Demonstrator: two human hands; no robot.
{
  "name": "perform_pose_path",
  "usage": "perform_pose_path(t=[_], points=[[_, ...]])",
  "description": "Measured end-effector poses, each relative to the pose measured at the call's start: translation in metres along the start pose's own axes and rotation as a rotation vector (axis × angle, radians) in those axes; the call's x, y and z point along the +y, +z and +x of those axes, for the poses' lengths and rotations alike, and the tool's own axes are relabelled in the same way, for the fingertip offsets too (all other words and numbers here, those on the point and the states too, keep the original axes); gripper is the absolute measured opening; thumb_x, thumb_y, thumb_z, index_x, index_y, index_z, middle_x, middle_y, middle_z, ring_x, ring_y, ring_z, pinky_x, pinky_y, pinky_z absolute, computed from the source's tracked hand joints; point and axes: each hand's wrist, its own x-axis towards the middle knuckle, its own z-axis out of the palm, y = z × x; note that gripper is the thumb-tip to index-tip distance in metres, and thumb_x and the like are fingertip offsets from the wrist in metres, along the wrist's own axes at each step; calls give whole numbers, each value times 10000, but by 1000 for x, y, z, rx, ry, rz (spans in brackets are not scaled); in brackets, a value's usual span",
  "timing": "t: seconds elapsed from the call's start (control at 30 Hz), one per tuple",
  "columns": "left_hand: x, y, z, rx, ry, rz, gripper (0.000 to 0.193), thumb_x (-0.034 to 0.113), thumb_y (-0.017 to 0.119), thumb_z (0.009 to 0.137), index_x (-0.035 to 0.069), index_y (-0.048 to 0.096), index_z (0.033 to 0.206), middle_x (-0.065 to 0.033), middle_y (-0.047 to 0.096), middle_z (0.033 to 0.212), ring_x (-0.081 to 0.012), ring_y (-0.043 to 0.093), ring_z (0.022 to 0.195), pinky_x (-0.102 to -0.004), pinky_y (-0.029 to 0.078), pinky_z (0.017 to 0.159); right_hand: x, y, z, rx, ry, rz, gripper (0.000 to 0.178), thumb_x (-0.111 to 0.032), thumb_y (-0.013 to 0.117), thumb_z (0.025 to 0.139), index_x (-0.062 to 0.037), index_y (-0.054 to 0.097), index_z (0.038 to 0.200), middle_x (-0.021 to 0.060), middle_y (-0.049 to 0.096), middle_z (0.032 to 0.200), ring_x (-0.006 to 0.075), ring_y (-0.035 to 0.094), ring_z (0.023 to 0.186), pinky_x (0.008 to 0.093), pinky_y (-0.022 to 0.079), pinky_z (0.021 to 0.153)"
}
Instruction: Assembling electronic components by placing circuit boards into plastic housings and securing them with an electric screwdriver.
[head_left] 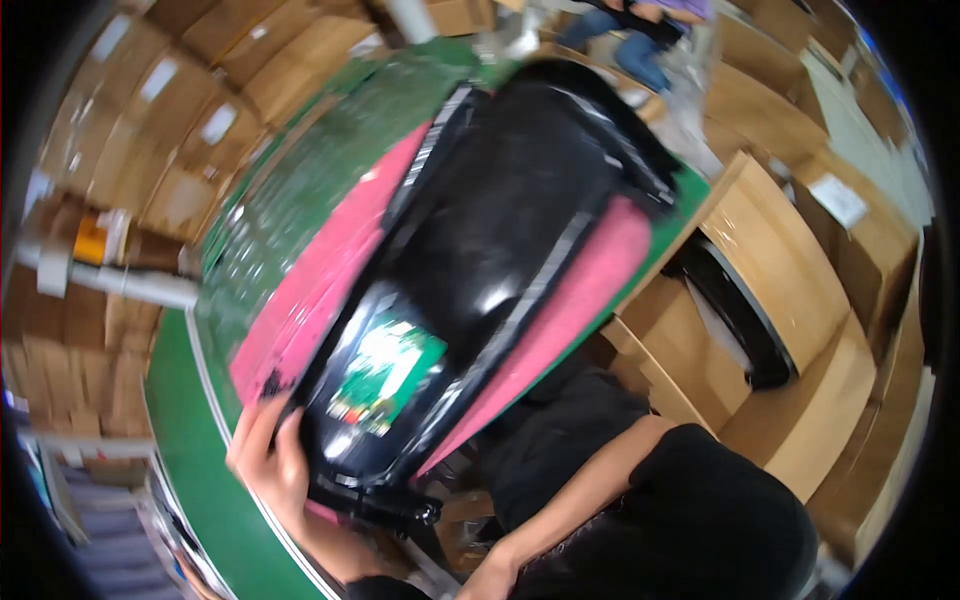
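The backpack (500,250) in the middle of the frame was wrapped in clear plastic film, glossy and wrinkled, with bright glints over its black panel. Its pink side panels looked like matt cloth. A green paper card (385,372) lay smooth under the film. The green tabletop (300,190) at upper left had a dull, speckled finish. Cardboard boxes (790,300) on the right were matt brown, one bearing a white paper label.
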Motion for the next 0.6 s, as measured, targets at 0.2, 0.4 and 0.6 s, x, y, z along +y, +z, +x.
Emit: perform_pose_path(t=[0.2,0.4,0.6], points=[[-58,-62,-90,613,-309,369,428,356,666,928,-60,733,1002,-191,726,981,-311,666,875,-412,535,764,-53,33,-81,421,-276,-121,439,-312,621,983,17,564,1267,98,649,1149,172,593,1074,348,471,930],[-90,-81,-105,729,-599,365,365,289,636,934,-19,689,1123,-191,683,1140,-310,625,1070,-443,490,937,-76,55,-270,1011,-494,-78,232,-210,637,982,20,625,1018,80,648,833,143,625,731,283,502,643],[-121,-87,-96,748,-613,34,366,266,616,934,-13,656,1167,-192,646,1207,-330,583,1136,-466,462,976,-18,91,-474,2919,566,-987,479,-90,692,789,-20,558,1243,167,618,1179,284,583,1179,454,493,970]])
